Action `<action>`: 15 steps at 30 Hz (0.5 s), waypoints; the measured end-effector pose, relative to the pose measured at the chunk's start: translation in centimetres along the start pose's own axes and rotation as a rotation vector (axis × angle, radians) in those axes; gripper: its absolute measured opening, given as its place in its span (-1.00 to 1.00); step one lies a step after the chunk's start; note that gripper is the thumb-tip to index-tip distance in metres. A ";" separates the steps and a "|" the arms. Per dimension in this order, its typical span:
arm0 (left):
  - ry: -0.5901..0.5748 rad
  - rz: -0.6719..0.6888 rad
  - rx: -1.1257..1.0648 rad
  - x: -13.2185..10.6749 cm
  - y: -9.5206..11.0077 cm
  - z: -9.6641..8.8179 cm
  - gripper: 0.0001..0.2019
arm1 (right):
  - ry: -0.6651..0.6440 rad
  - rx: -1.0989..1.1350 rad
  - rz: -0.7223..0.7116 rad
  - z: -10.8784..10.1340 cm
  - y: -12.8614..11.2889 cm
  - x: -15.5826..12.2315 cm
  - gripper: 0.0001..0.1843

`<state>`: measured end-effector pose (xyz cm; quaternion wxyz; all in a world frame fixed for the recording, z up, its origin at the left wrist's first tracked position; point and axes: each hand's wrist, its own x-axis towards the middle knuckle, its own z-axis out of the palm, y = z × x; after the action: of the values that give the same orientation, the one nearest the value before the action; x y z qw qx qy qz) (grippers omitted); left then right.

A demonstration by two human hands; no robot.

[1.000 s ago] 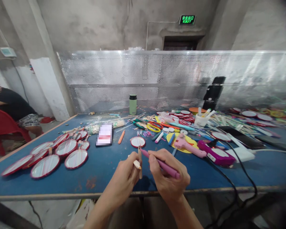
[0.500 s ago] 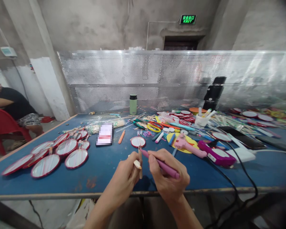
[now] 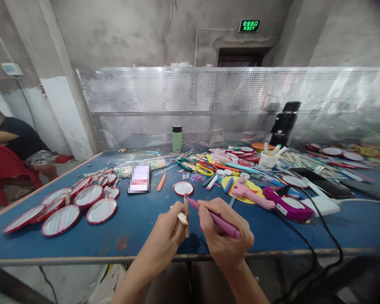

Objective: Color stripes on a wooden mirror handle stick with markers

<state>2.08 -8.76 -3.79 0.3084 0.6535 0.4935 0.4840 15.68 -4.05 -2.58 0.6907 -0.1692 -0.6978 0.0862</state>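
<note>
My left hand [image 3: 168, 228] is closed round a flat wooden stick [image 3: 186, 207]. A white round disc with a red rim [image 3: 183, 188] shows at the stick's far end. Between the fingers of that hand is a small white piece with an orange tip [image 3: 182, 218], perhaps a pen cap. My right hand [image 3: 226, 230] grips a purple marker [image 3: 223, 222], its tip close to the upper part of the stick. Whether tip and wood touch I cannot tell. Farther left, several larger red-rimmed discs [image 3: 61, 220] lie overlapping on the blue table [image 3: 120, 223].
A phone [image 3: 139, 178] and an orange marker [image 3: 161, 182] lie beyond my left hand. To the right are a pink glue gun [image 3: 251, 193], a purple box [image 3: 288, 205] and cables. Behind stand a green bottle [image 3: 177, 139] and a perforated metal screen [image 3: 145, 97]. A person [image 3: 15, 135] sits far left.
My right hand and the purple marker have shifted very slightly to the right. My left hand, the stick and the disc look the same.
</note>
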 end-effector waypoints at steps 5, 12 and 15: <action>0.007 0.007 0.022 0.0 -0.1 0.0 -0.75 | 0.007 -0.008 -0.003 0.1 -0.1 0.0 -0.83; 0.007 0.011 0.027 0.0 -0.1 0.0 -0.76 | 0.003 0.000 0.002 0.0 0.0 0.0 -0.82; 0.008 -0.001 0.017 0.0 -0.1 0.0 -0.76 | -0.011 0.002 -0.015 0.0 0.1 0.0 -0.81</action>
<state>2.07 -8.72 -3.89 0.3010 0.6539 0.4992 0.4823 15.71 -4.00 -2.62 0.6875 -0.1626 -0.7029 0.0825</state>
